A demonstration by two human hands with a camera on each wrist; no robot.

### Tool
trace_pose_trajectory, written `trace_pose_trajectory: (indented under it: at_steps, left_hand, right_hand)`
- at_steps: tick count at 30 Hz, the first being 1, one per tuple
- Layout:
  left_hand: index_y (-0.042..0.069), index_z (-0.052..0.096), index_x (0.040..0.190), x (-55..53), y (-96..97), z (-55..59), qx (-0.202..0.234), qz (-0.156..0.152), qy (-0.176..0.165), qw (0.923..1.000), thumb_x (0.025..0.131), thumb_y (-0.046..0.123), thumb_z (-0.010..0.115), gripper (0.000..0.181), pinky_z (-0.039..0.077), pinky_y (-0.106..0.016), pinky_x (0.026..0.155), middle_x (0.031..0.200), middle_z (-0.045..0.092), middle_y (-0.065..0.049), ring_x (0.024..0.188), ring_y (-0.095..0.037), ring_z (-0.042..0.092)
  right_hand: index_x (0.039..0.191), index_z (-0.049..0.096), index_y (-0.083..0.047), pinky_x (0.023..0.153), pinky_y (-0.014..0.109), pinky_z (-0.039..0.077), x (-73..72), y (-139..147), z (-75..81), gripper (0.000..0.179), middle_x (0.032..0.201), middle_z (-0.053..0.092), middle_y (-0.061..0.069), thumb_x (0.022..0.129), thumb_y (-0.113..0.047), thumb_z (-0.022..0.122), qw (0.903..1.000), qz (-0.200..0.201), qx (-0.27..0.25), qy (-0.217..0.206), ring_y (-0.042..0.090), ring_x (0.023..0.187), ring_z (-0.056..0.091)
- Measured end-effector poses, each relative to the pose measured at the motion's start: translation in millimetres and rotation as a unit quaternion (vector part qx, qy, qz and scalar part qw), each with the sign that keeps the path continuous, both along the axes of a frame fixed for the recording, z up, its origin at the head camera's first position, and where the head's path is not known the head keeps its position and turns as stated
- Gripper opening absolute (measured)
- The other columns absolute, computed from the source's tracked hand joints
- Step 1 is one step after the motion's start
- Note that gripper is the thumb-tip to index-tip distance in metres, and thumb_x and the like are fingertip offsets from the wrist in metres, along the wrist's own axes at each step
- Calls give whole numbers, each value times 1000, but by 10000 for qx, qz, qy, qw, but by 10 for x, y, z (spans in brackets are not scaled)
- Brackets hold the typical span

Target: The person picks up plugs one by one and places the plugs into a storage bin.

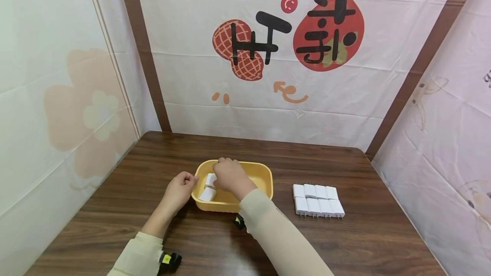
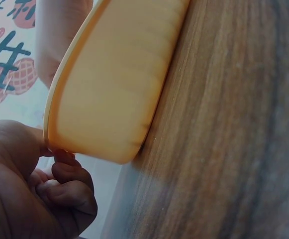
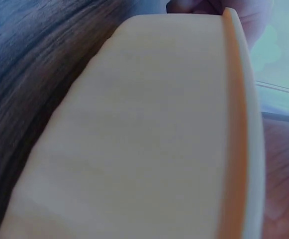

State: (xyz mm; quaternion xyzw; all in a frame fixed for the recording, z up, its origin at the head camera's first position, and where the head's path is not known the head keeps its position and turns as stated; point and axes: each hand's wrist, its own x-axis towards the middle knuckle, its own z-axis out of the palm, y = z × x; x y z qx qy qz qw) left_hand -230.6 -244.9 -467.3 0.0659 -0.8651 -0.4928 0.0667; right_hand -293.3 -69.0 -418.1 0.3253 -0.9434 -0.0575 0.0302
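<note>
Left hand (image 1: 178,191): one; thumb and forefinger pinching the left end of the rim of a yellow tub (image 1: 222,207), remaining fingers curled beneath, outside the wall. Right hand (image 1: 229,176): one; reaching over the near wall into the tub, knuckles up, fingertips hidden; whether it pinches anything cannot be told. Sleeves, pale beige: left sleeve (image 1: 138,252) and right sleeve (image 1: 281,233), the latter passing in front of the tub.

Tub: oblong, rounded corners, standing upright. Contents visible: two white blocks at its left end, namely a front block (image 1: 207,194), lying askew, and a rear block (image 1: 209,179), just behind it and partly covered by the right hand.

White plugs (image 1: 319,203): eight, to the right of the tub and apart from it; two rows of four, packed side by side, thin metal prongs projecting along the front and back edges.

Surface (image 1: 383,233): dark brown, wood-grained, carrying tub and plugs.

Backdrop (image 1: 184,84): white sheet, creased, printed with black characters, a red peanut motif and a red round fruit; brown stripes at either side. Left panel (image 1: 23,139): pale, with a peach flower.
</note>
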Motion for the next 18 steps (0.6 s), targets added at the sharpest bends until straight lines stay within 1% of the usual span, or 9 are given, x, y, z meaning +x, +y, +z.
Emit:
trace_pose_trajectory:
  at_steps: [4,8,10,14,16,18]
  left_hand:
    - [1,58,102,2,-3,-11,-22,18,-35,10000,107,28,56,27,45,-29,60,79,54,-5,70,-18,52]
    - [1,58,102,0,0,-21,-44,40,-29,10000,107,27,56,27,45,-29,60,79,54,-5,70,-18,52]
    - [0,58,102,-4,3,-18,-19,42,-30,10000,107,27,56,27,45,-28,60,79,54,-5,69,-18,52]
    - [0,58,102,-12,10,-9,-26,55,-23,10000,107,27,56,28,44,-28,60,78,53,-5,69,-17,51]
    - [0,58,102,-11,15,-1,-20,61,-20,10000,107,28,56,28,44,-28,60,78,53,-4,69,-17,51]
    - [0,57,103,-14,15,-2,-17,59,-22,10000,107,28,56,28,44,-28,60,78,52,-4,69,-17,51]
  right_hand:
    - [117,72,-21,95,39,53,11,41,-1,32,118,66,1,94,-43,74,10000,-55,43,-17,21,108,63]
    - [114,73,-20,95,39,53,31,71,-4,31,117,68,1,93,-43,75,10000,-19,60,75,21,108,64]
    - [110,73,-20,95,39,54,44,88,6,28,115,68,1,93,-43,75,9999,11,79,94,21,108,65]
    - [93,71,-20,89,37,55,74,133,36,20,109,69,0,93,-40,75,9999,84,102,37,19,102,65]
    - [86,68,-20,86,37,55,93,163,52,20,104,68,-1,92,-37,75,9999,110,60,3,17,97,65]
    - [83,66,-20,84,36,55,115,196,69,21,100,67,-1,92,-35,76,9999,129,2,-2,16,93,64]
